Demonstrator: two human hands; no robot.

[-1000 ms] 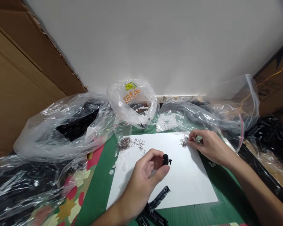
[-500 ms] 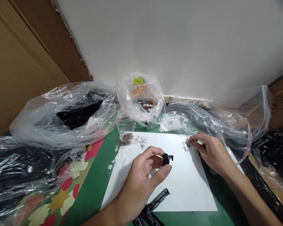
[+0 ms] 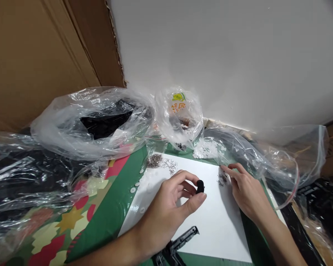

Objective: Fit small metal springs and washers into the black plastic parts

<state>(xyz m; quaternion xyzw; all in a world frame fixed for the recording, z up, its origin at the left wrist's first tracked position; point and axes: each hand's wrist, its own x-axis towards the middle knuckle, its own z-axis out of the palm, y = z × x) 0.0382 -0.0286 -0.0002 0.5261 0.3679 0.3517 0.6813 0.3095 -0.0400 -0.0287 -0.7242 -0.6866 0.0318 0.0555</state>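
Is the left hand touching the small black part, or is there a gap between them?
Touching. The head view shows the left hand pinching the small black part between thumb and fingers, lifted above the white sheet.

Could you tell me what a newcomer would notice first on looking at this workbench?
Probably the left hand pinching a small black part over the white sheet at centre. Just right, the right hand fingers a little heap of tiny metal pieces. Behind, crumpled clear plastic bags crowd the wall.
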